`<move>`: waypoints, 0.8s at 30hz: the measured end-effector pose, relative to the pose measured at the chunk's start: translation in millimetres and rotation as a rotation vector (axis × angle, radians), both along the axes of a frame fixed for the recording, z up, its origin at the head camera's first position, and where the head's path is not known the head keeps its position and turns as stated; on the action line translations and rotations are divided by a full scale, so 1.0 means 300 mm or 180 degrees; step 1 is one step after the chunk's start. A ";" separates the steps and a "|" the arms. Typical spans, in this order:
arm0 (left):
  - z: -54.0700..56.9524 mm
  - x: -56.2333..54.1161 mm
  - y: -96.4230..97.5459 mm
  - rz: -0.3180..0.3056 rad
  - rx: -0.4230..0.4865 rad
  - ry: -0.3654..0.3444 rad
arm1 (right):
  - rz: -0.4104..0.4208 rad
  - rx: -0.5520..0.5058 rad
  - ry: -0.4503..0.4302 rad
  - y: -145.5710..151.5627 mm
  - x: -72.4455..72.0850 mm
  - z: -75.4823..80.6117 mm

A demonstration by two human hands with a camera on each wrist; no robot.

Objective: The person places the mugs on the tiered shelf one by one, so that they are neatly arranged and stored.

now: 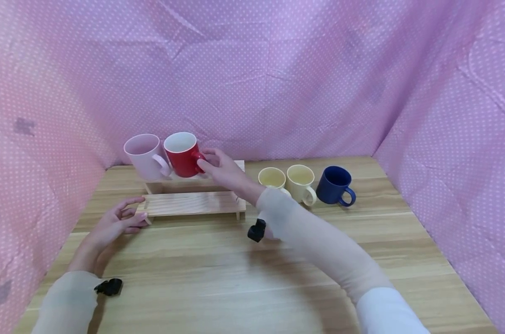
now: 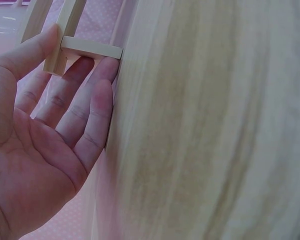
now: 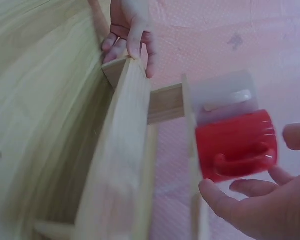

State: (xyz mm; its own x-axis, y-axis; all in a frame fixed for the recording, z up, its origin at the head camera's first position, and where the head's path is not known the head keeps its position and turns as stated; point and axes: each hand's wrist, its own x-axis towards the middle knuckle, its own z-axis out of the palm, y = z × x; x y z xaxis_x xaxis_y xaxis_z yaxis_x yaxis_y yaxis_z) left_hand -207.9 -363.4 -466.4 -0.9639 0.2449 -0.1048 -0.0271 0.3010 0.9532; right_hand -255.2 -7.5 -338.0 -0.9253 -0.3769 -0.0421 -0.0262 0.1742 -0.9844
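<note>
A red mug (image 1: 183, 159) with a white inside stands on the upper shelf of a two-step wooden rack (image 1: 194, 203), right beside a pale pink mug (image 1: 145, 160). My right hand (image 1: 223, 169) is at the red mug's handle. In the right wrist view its thumb and fingers (image 3: 250, 187) are spread around the handle without closing on it. My left hand (image 1: 118, 221) holds the left end of the lower shelf. The left wrist view shows its thumb on the shelf edge (image 2: 65, 50) and the other fingers beneath.
Two pale yellow mugs (image 1: 300, 180) and a dark blue mug (image 1: 334, 184) stand on the wooden table (image 1: 202, 278) right of the rack. My right forearm passes in front of the yellow ones. A pink dotted cloth (image 1: 252, 83) hangs behind and at both sides.
</note>
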 end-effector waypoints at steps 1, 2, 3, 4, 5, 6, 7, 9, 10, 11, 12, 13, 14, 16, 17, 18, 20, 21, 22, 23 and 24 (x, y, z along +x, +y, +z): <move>0.001 0.001 0.000 0.0004 -0.0002 0.0007 | 0.0017 0.0046 0.0040 0.018 0.007 0.010; 0.002 0.003 -0.001 0.0006 -0.0003 0.0009 | 0.0055 0.0057 0.0070 0.038 0.015 0.018; 0.004 0.004 -0.002 0.0009 -0.0011 0.0008 | 0.0095 0.0089 0.0101 0.061 0.024 0.027; 0.005 0.006 -0.002 0.0008 -0.0021 0.0013 | 0.0139 0.0125 0.0147 0.085 0.033 0.034; 0.005 0.007 -0.002 0.0008 -0.0029 0.0017 | 0.0191 0.0138 0.0191 0.110 0.042 0.040; 0.006 0.008 -0.002 0.0003 -0.0039 0.0025 | 0.0235 0.0160 0.0240 0.138 0.052 0.045; 0.005 0.008 0.000 0.0002 -0.0037 0.0030 | 0.0284 0.0195 0.0286 0.170 0.064 0.051; 0.005 0.005 0.004 -0.0016 -0.0029 0.0042 | 0.0357 0.0271 0.0401 0.240 0.090 0.060; 0.004 0.006 0.004 -0.0020 -0.0028 0.0047 | 0.0386 0.0298 0.0462 0.276 0.103 0.061; 0.003 0.006 0.004 -0.0020 -0.0020 0.0045 | 0.0403 0.0305 0.0494 0.313 0.115 0.061; 0.002 0.006 0.005 -0.0026 -0.0015 0.0042 | 0.0407 0.0319 0.0495 0.350 0.129 0.060; 0.001 0.006 0.004 -0.0025 -0.0008 0.0037 | 0.0399 0.0364 0.0501 0.389 0.143 0.056; 0.001 0.007 0.004 -0.0025 -0.0008 0.0031 | 0.0376 0.0415 0.0507 0.426 0.157 0.049; 0.001 0.009 0.002 -0.0012 -0.0014 0.0017 | 0.0326 0.0483 0.0510 0.495 0.184 0.026; 0.001 0.011 0.001 -0.0002 -0.0019 0.0007 | 0.0290 0.0507 0.0512 0.527 0.200 0.011; 0.002 0.012 0.000 -0.0003 -0.0036 0.0004 | 0.0247 0.0535 0.0526 0.556 0.217 -0.007; 0.005 0.013 -0.001 0.0019 -0.0060 0.0002 | 0.0149 0.0565 0.0607 0.605 0.252 -0.050; 0.006 0.013 -0.001 0.0029 -0.0070 -0.0004 | 0.0088 0.0567 0.0662 0.625 0.270 -0.075; 0.007 0.012 -0.001 0.0030 -0.0078 -0.0010 | 0.0023 0.0578 0.0707 0.644 0.289 -0.101; 0.008 0.011 -0.001 0.0031 -0.0081 -0.0018 | -0.0039 0.0586 0.0737 0.661 0.306 -0.128; 0.009 0.009 -0.001 0.0030 -0.0079 -0.0028 | -0.0101 0.0600 0.0757 0.676 0.323 -0.155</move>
State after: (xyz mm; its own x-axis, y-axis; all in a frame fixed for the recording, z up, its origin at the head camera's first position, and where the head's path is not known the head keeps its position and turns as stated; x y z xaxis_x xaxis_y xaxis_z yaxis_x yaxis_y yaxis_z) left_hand -205.2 -363.7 -463.8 -0.9651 0.2332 -0.1193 -0.0385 0.3243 0.9452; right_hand -158.3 195.3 -384.4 -0.9287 -0.3540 0.1107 -0.2438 0.3577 -0.9015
